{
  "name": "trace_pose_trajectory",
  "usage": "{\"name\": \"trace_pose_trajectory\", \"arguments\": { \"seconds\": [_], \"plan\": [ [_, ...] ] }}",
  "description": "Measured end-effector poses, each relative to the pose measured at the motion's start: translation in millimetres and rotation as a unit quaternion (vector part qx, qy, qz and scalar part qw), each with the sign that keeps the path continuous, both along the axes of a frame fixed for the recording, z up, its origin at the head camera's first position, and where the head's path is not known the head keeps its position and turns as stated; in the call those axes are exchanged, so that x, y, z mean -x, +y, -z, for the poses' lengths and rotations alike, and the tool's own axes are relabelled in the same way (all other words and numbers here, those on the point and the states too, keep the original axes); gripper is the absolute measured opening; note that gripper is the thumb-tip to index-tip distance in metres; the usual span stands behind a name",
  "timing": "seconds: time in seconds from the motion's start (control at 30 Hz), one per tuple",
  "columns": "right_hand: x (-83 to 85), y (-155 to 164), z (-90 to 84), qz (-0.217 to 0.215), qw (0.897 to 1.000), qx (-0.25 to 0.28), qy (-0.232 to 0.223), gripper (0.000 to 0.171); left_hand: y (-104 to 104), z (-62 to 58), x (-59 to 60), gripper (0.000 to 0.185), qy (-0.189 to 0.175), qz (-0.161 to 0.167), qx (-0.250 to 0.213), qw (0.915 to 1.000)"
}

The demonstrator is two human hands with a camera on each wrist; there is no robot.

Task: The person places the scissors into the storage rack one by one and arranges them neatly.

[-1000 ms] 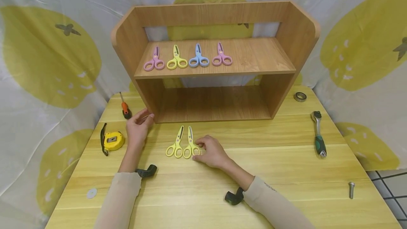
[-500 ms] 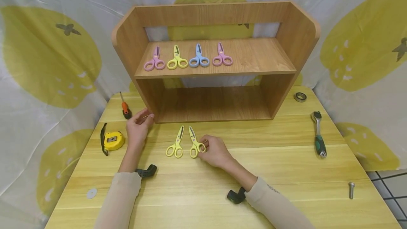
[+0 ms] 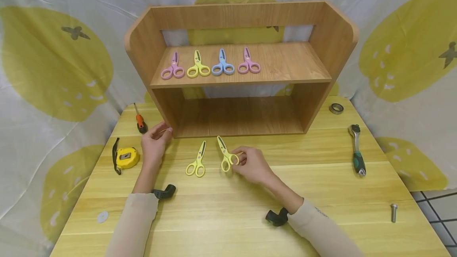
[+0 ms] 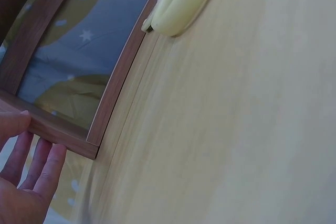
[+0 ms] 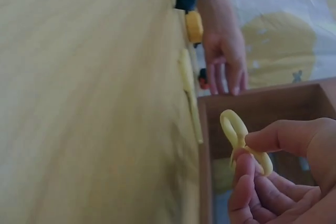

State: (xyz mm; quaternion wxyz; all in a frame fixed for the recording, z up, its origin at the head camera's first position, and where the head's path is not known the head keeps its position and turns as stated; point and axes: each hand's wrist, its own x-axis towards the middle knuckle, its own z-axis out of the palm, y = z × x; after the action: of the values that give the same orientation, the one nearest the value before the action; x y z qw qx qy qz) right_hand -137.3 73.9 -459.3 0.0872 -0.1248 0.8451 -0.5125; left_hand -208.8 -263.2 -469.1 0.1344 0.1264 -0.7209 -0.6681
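Since earlier our right hand (image 3: pixel 251 164) lifted one yellow scissors (image 3: pixel 226 155) off the table (image 3: pixel 321 193), leaving its twin (image 3: pixel 197 162) and four on the shelf (image 3: pixel 285 64); left-wrist: left hand (image 4: pixel 23 182) fingers straight against shelf corner; right-wrist: fingers pinch the scissors' loop (image 5: pixel 239 135).

A small yellow pair of scissors (image 3: pixel 226 154) is being pinched by its handle loops (blades closed, tip pointing away toward the shelf unit), while a matching yellow pair (image 3: pixel 197 162) is lying flat on the table just beside it.
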Motion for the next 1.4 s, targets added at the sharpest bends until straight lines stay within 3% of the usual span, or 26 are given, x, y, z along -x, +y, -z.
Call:
{"name": "trace_pose_trajectory", "arguments": {
  "seconds": [0.17, 0.37, 0.57, 0.77, 1.03, 1.4],
  "plan": [
    [0.5, 15.8, -23.4, -0.001, 1.000, 0.018, 0.017, 0.037, 3.6, -8.2, -3.4, 0.040, -0.002, 0.005, -0.012, 0.9999],
    [-5.7, 36.2, -58.8, -0.010, 0.998, 0.044, 0.033, 0.038, 4.2, -6.5, -2.8, 0.039, 0.007, 0.005, -0.016, 0.9998],
    [-16.6, 57.2, -100.2, -0.001, 0.995, 0.041, 0.091, 0.037, 6.2, -7.5, -4.8, 0.041, 0.035, 0.006, -0.016, 0.9992],
    [-17.1, 78.3, -135.1, 0.026, 0.987, 0.048, 0.152, 0.036, 8.2, -9.0, -4.8, 0.042, 0.030, 0.004, -0.015, 0.9994],
    [8.6, 99.5, -168.1, 0.072, 0.976, 0.051, 0.198, 0.037, 9.4, -7.6, -1.9, 0.041, 0.026, 0.007, -0.009, 0.9996],
    [71.8, 117.9, -197.1, 0.158, 0.970, 0.012, 0.184, 0.044, -3.5, 18.1, 10.3, 0.042, 0.012, -0.005, -0.004, 0.9999]
  ]
}}
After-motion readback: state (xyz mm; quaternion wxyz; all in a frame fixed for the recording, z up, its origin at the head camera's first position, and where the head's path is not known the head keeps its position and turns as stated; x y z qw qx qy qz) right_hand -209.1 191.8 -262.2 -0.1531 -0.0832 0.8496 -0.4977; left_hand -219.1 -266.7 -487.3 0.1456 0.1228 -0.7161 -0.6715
